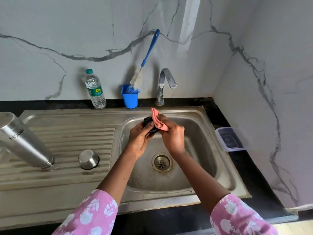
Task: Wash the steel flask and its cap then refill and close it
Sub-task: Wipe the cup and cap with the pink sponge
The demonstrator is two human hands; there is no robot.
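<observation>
The steel flask (23,141) stands upside down on the ribbed drainboard at the left, mouth down. Beside it a small steel cup-shaped cap (89,159) lies inverted. Over the sink basin (199,133) my left hand (139,140) grips a black inner cap (149,122), mostly hidden by my fingers. My right hand (171,134) holds a pink cloth (157,120) pressed against that black cap.
A plastic water bottle (95,89) and a blue cup (130,97) holding a blue-handled bottle brush (149,51) stand on the black counter behind the sink. The tap (165,83) is not running. A lidded clear box (229,139) sits right of the basin.
</observation>
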